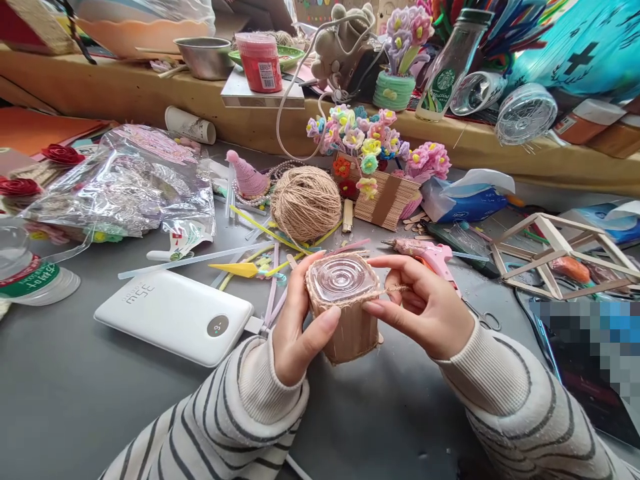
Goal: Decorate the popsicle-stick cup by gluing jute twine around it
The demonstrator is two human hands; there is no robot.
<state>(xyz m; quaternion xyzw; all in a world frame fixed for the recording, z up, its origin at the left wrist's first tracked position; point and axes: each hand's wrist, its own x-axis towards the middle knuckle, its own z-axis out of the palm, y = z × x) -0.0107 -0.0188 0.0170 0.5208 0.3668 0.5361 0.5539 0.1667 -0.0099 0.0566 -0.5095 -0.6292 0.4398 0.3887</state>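
A small container (pixel 349 327) with a clear ringed plastic base facing up is covered in flat wooden sticks, and braided twine runs around its top edge. My left hand (pixel 303 327) grips its left side, thumb on the front face. At the right corner, my right hand (pixel 425 303) pinches a loose piece of twine (pixel 396 289) by the rim, its fingers closed. Behind the container sits a ball of jute twine (pixel 306 202). A pink hot glue gun (pixel 425 253) lies just beyond my right hand.
A white power bank (pixel 173 317) with a plugged cable lies left. Scissors (pixel 485 317), a wooden stick frame (pixel 565 260) and a phone (pixel 575 360) are on the right. Yarn flowers (pixel 360 133) in a stick-covered box (pixel 383 200) stand behind. A plastic bottle (pixel 35 273) lies far left.
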